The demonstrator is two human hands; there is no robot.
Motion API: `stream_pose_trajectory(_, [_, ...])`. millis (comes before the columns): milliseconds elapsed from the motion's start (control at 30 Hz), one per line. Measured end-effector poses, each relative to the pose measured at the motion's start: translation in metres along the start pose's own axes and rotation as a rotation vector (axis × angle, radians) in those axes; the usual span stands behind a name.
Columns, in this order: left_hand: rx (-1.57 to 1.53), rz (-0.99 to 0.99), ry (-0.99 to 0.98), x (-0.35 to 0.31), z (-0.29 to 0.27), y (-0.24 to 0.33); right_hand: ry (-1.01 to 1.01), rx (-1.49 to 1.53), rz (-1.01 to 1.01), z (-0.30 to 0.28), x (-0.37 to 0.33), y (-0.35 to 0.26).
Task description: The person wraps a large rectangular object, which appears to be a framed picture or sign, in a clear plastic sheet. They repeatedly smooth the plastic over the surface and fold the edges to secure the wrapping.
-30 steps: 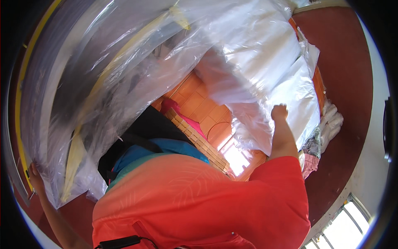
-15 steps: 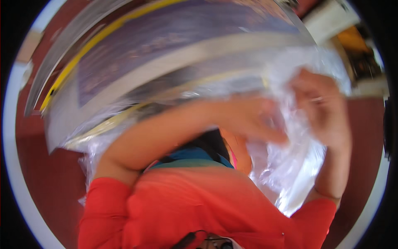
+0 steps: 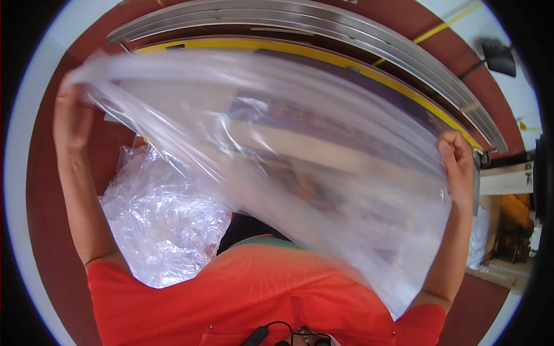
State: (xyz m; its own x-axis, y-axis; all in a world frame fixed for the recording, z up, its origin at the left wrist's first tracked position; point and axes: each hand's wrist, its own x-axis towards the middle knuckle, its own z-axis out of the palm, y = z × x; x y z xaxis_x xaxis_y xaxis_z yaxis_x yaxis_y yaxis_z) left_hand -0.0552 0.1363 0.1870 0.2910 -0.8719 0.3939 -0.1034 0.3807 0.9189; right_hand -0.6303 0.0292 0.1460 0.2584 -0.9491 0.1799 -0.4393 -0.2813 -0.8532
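Observation:
A clear plastic sheet is stretched between my two raised hands, slanting across the front of my body. My left hand, somewhat blurred, is closed on one gathered corner at the far left. At the right, my right hand makes a fist around another edge. Through the film I see a purple patterned panel with a pale band, lying on the work surface ahead. Below my left hand a heap of crumpled clear plastic lies beside me.
A yellow strip borders the far side of the work surface. Behind it runs a long curved-looking metal rail. To the right stand a white shelf and an orange-yellow object. The floor is dark red.
My hands were close together at the right, blurred over the plastic; now they are wide apart with the sheet spread between them. The view has turned toward the right.

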Motion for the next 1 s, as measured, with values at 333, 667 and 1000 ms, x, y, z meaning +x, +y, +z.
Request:
stream_pose_trajectory(333, [0.645, -0.753, 0.264, -0.010, -0.090, -0.125, 0.081, -0.716, -0.184, 0.090, 0.069, 0.079])
stream_pose_trajectory(667, [1.438, 0.253, -0.046, 0.035, -0.015, -0.196, 0.152, -0.821, -0.076, 0.102, 0.062, 0.070])
stream_pose_trajectory(1000, [1.659, -0.331, 0.053, 0.135, -0.053, -0.260, 0.189, -0.803, -0.058, 0.108, 0.066, 0.072])
